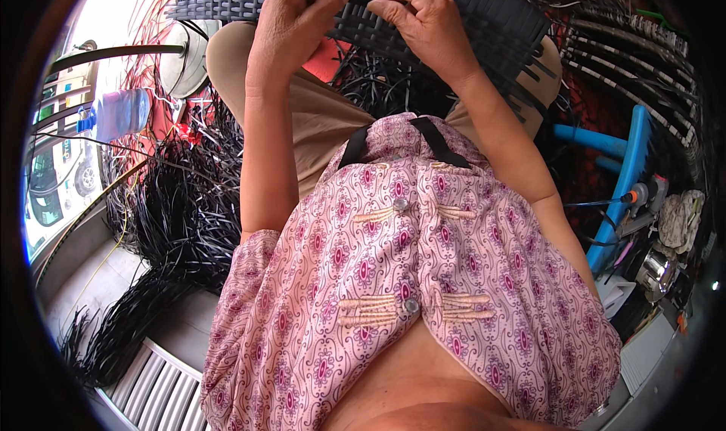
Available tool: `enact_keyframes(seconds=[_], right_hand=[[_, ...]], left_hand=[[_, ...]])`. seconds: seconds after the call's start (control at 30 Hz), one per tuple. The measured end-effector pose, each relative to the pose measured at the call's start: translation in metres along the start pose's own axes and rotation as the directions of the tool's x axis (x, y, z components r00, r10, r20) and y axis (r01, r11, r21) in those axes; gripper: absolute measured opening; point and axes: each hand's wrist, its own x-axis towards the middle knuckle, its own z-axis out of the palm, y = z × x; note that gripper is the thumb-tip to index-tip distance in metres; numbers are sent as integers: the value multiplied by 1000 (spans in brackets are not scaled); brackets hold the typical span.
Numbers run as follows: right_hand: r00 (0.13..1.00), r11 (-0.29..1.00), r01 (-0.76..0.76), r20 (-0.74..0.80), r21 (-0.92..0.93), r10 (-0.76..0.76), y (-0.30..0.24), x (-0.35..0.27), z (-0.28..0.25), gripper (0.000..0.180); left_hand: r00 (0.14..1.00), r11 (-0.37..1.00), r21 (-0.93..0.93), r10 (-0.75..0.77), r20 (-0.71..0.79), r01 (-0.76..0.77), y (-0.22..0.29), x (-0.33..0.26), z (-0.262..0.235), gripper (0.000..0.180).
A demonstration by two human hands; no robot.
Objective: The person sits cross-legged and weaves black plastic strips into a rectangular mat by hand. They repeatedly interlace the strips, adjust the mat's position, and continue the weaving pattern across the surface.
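Observation:
A dark grey woven wicker panel point(491, 34) lies across my knees at the top of the head view. My left hand point(299, 23) is over its left part, fingers curled and thumb bent in toward the forefinger. My right hand point(427, 26) is just across from it, thumb and forefinger drawn close together and pointing toward the left hand. The fingertips of both hands are near each other above the weave. Whatever strip they may hold is too small to make out.
Black plastic strips point(185, 196) are heaped at my left, near a clear blue-capped water bottle point(121, 113). At right stand a blue plastic chair point(631, 174), a metal cup point(656, 272) and a crumpled cloth point(681, 219). A white slatted piece point(155, 386) lies at lower left.

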Motion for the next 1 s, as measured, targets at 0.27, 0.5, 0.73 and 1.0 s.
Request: enact_keyframes(seconds=[0.27, 0.5, 0.73, 1.0], right_hand=[[928, 831, -355, 55, 429, 368, 7, -8, -3, 19], [906, 856, -399, -2, 328, 423, 14, -18, -6, 19], [889, 875, -449, -8, 179, 458, 15, -21, 1, 20], [958, 957, -284, 15, -68, 285, 24, -19, 6, 20]], left_hand=[[988, 956, 275, 129, -83, -102, -39, 20, 21, 25], [951, 671, 736, 276, -139, -88, -50, 20, 62, 33], [946, 715, 692, 285, -152, -105, -58, 25, 58, 30], [922, 708, 695, 343, -183, -125, -61, 26, 64, 23]])
